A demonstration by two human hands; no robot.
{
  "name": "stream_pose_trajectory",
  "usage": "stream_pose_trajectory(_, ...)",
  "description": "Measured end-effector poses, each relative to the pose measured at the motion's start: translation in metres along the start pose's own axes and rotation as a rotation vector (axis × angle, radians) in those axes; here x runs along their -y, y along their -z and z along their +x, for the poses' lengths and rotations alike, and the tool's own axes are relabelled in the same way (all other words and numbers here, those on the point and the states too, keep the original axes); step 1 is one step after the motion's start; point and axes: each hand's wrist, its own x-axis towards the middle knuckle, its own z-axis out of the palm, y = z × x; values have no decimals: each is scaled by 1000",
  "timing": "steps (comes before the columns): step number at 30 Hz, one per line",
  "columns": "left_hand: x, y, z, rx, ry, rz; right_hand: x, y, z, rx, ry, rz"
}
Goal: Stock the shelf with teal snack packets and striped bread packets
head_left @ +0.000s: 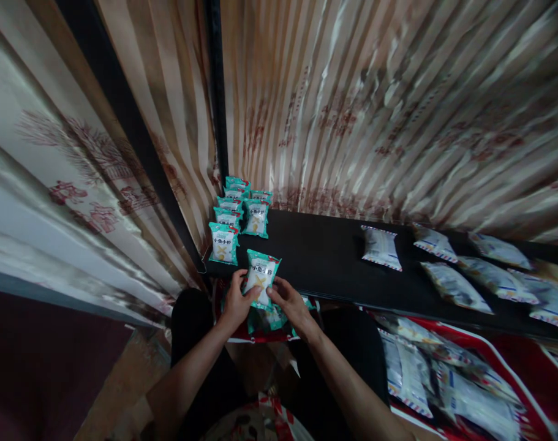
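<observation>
Between both hands I hold up a teal-and-white snack bag (262, 273) by its lower sides, its printed front facing me. My left hand (238, 300) is closed on its left edge, with the thumb on the front. At the right edge, my right hand (291, 300) grips the same bag. Just below the hands, more teal snack bags (268, 320) lie in a red box (248, 338) between my knees. Beyond, at the left end of a black shelf (306, 245), a row of matching bags (223, 244) stands upright, with a shorter second row (256, 218) beside it.
Several silvery snack bags (382, 247) lie across the right part of the shelf. A red box with a white rim (503, 361) at lower right holds more silvery bags (407, 370). Striped curtains (334, 110) hang behind the shelf, and a dark post (217, 92) rises at its left end.
</observation>
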Motion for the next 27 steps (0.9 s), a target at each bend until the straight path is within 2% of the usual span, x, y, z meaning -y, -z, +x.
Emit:
stream_pose_trajectory(6,-18,-13,29,-19,-37,72,17,5,28,-55,102,-54)
stream_pose_trajectory(9,-24,-19,42,-41,-70,177,19,9,49,-114,160,-77)
stream_pose_trajectory(13,-25,-29,58,-105,-172,323,19,10,82,-197,226,-98)
stream_pose_trajectory(17,-18,-39,74,-173,-288,407,23,4,109,-198,271,-112)
stream_pose_trajectory(27,-11,-43,103,-207,-269,471,19,-3,153,-197,295,-165)
